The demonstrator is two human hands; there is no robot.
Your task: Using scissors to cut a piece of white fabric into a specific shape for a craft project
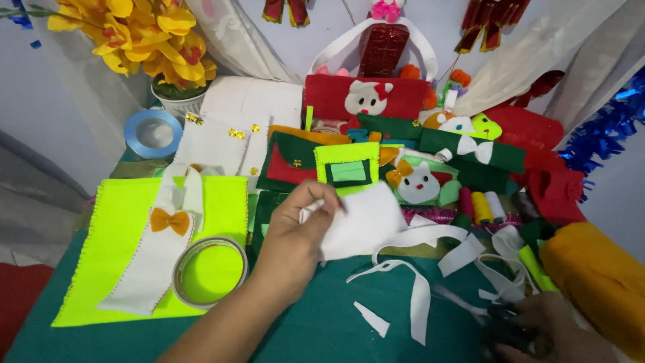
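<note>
My left hand (292,232) is raised over the middle of the table and pinches a piece of white felt (363,222) by its left edge. The felt hangs in front of several small felt bags. My right hand (544,329) rests low at the bottom right corner on a dark pair of scissors (507,329), fingers curled around them. White felt strips and offcuts (416,296) lie on the green cloth (316,316) between the two hands.
A neon yellow felt bag (114,249) with a white strap, an orange bow and a tape roll (209,271) lies at left. Felt bags, thread spools (480,207), a blue ribbon roll (153,133), yellow flowers (138,33) and an orange felt roll (594,275) crowd the back and right.
</note>
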